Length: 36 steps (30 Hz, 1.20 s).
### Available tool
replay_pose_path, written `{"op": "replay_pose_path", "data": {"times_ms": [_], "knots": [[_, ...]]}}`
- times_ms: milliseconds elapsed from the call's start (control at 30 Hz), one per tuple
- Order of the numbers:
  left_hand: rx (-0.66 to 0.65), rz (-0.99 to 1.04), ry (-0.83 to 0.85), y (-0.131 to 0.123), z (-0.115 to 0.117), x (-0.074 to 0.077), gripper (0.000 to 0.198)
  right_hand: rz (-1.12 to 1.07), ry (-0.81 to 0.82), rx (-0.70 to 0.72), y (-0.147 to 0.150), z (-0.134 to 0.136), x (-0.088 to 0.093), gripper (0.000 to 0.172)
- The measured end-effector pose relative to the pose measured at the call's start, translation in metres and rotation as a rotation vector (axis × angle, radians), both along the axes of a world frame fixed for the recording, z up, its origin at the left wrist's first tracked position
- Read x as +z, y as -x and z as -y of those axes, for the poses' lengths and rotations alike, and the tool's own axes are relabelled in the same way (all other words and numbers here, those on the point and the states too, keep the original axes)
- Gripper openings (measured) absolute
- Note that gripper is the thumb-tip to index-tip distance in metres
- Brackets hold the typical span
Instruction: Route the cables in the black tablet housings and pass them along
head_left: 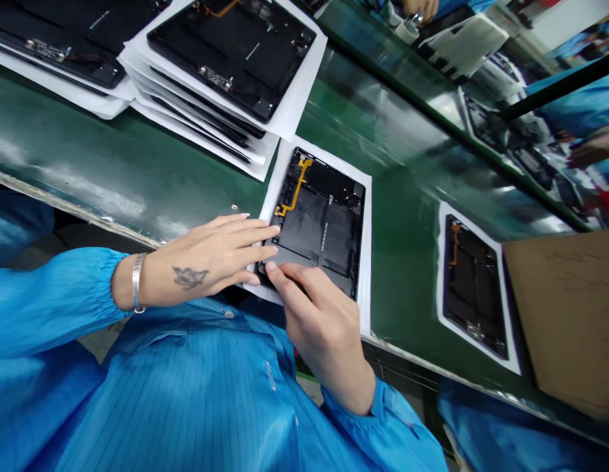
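Observation:
An opened black tablet chassis (328, 216) with an orange flex cable (295, 190) lies on a white sheet (367, 262) on the green conveyor belt. My left hand (210, 259) lies flat with fingers stretched onto the chassis's near-left corner. My right hand (318, 314) is beside it, its index finger pressed on the near edge of the chassis and the other fingers curled under. Both arms wear blue sleeves; the left wrist bears a silver bracelet.
Stacks of similar chassis on white sheets (225, 59) stand at the far left. Another chassis on a sheet (474, 285) lies to the right, beside a cardboard box (564, 314). Other workers' hands and sleeves (587, 154) show across the belt (137, 177).

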<state>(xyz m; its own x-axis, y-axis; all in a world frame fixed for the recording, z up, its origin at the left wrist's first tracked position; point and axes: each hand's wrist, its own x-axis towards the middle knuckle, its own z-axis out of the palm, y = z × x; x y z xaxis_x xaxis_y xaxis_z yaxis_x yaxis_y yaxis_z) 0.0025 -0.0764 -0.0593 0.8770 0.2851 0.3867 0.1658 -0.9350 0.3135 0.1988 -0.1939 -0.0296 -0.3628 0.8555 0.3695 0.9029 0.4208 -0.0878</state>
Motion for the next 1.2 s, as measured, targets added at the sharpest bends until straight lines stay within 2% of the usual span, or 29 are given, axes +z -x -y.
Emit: {"op": "replay_pose_path", "data": {"times_ms": [133,267,367,500,600,833,1033,1200], "knots": [[0.006,0.008,0.001,-0.002,0.001,0.001,0.038,0.215,-0.026,0.103,0.0,-0.007,0.015,0.025],[-0.005,0.005,-0.024,-0.001,0.0,0.001,0.039,0.307,-0.032,0.163,-0.002,-0.014,0.022,0.022],[-0.013,0.02,-0.017,0.0,-0.001,0.0,0.04,0.193,-0.004,0.148,-0.01,-0.013,0.013,0.024],[-0.019,0.009,-0.008,0.001,-0.002,0.0,0.04,-0.073,-0.009,0.021,-0.017,-0.005,-0.005,0.026],[-0.021,0.015,-0.028,0.001,-0.003,0.001,0.041,-0.082,-0.038,-0.004,-0.011,0.0,-0.01,0.029],[-0.019,0.033,-0.076,0.001,-0.002,0.0,0.04,0.008,-0.073,0.013,-0.002,-0.002,-0.006,0.027],[-0.008,0.04,-0.079,0.0,0.0,-0.001,0.039,0.282,-0.119,0.073,0.004,-0.001,0.008,0.022],[-0.022,0.009,-0.049,0.001,-0.001,-0.001,0.038,0.364,-0.119,0.144,0.003,-0.009,0.014,0.019]]}}
